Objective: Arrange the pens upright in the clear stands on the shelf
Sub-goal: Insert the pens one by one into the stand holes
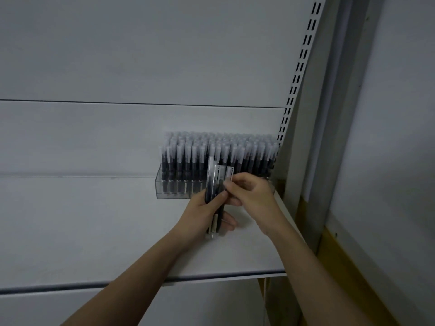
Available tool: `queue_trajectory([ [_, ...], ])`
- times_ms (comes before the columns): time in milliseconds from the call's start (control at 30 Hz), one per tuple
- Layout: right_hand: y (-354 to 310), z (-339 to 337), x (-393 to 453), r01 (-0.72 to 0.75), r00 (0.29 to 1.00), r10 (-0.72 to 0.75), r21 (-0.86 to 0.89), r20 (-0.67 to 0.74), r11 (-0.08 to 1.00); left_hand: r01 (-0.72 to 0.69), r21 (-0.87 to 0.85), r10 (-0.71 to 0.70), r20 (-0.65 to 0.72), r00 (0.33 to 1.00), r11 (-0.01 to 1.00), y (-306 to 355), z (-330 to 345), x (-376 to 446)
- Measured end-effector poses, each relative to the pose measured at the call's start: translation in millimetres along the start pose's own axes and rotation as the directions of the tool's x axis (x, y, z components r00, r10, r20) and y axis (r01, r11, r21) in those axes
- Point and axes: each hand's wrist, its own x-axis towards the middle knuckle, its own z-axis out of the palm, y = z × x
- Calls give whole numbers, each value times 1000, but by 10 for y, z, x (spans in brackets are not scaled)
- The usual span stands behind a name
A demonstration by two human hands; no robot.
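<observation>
Right part of the clear stand [169,185] hidden behind both hands and the held bundle of pens [214,196]. Number of pens in the bundle cannot be told; their middles are covered by the left hand [203,216]. Fingertips of the right hand [249,194] overlap the bundle, so which pen they pinch is unclear. Rear rows of stored pens [219,149] blur together, uncountable. Both forearms are cut off by the lower edge; the shelf [94,231] by the left edge.

dim, flat, greyish light, no glare. soft overall blur, pens [219,151] smeared. wide-angle bending at edges.
</observation>
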Motion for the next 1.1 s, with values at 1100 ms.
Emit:
queue_trajectory([
  [1100,100,-297,417,81,921,-278,-563,-274,823,1,-64,-1,11,1000,998,-139,74,76],
])
